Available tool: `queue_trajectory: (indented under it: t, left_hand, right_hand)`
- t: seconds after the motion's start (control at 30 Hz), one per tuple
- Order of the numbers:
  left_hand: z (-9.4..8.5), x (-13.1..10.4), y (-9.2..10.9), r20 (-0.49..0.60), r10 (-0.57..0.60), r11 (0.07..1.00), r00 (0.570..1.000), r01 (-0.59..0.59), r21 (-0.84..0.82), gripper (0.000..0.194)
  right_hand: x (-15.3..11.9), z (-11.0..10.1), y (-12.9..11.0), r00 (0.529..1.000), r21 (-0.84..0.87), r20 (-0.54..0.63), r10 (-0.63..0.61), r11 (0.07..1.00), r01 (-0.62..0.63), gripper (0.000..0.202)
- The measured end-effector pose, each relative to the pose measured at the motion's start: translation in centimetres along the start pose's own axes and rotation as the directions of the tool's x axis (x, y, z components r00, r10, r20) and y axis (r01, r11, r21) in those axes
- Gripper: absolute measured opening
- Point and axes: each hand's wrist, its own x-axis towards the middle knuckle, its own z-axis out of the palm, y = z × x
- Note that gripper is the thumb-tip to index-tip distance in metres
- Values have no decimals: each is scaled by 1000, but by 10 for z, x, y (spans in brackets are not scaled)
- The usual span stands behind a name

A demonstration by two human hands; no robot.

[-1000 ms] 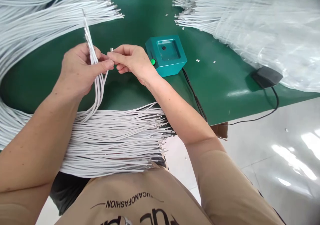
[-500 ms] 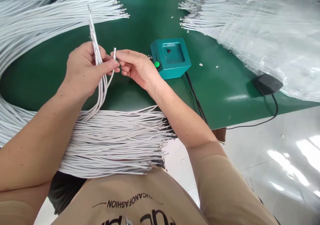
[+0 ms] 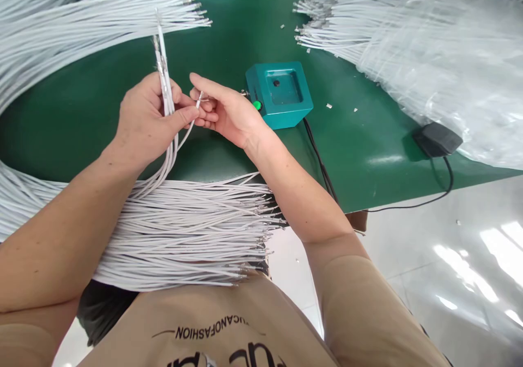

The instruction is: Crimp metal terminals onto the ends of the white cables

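My left hand (image 3: 149,119) is closed around a small bunch of white cables (image 3: 166,92), their stripped ends pointing up. Between its thumb and fingers one cable (image 3: 190,130) stands apart from the bunch, leaning right. Fine bare strands (image 3: 201,98) spread at the tip of that cable. My right hand (image 3: 229,108) is just beside this tip, thumb raised away from the curled fingers. The fingers are behind or against the strands; whether they touch is unclear.
A teal box (image 3: 281,92) with a green button stands right of my hands. A pile of white cables (image 3: 192,231) lies in front of me, another bundle (image 3: 102,24) at back left. Plastic-wrapped cables (image 3: 429,56) and a black block (image 3: 438,138) are at right.
Both hands have shifted slightly right. My right thumb has lifted off the single cable's tip, which now leans right and shows splayed strands instead of a whitish end.
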Motion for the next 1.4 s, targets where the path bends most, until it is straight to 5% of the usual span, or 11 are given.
queue_trajectory:
  t: [0.33, 0.57, 0.67, 0.73, 0.83, 0.9, 0.97, 1.13, 1.3, 1.4]
  left_hand:
    - [-3, 5, 2, -11, -48, 994, 999, 47, -103, 22]
    - [-5, 8, 7, 99, -113, 972, 989, 131, -196, 44]
    - [-4, 9, 7, 173, -188, 929, 967, 232, -289, 42]
    - [-3, 11, 6, 218, -264, 874, 940, 328, -358, 40]
    - [-3, 13, 5, 271, -353, 802, 896, 439, -405, 40]
    - [-4, 15, 3, 306, -373, 760, 876, 477, -441, 40]
    - [-6, 16, 2, 342, -375, 721, 862, 503, -478, 38]
    - [-8, 18, -1, 307, -385, 764, 870, 487, -423, 40]
    - [-6, 19, -2, 266, -384, 834, 884, 455, -311, 42]
    - [-4, 19, -2, 258, -375, 858, 890, 439, -268, 42]
  right_hand:
    - [6, -9, 4, 997, -110, -7, -74, 991, 73, 51]
    - [2, -3, 6, 940, -361, -121, -318, 897, 257, 40]
    - [3, -3, 9, 899, -584, -131, -418, 765, 271, 35]
    - [3, -2, 11, 863, -758, -103, -495, 601, 255, 29]
    - [0, 1, 11, 796, -961, 13, -605, 212, 177, 27]
    - [-3, 3, 11, 765, -989, 146, -627, -65, 135, 30]
    - [-5, 2, 9, 755, -961, 256, -604, -246, 128, 35]
    - [-6, -11, -10, 766, -951, 255, -590, -297, 88, 21]
    - [1, -24, -28, 889, -940, 187, -418, -339, 38, 15]
    - [3, -29, -31, 910, -942, 180, -374, -331, 51, 12]
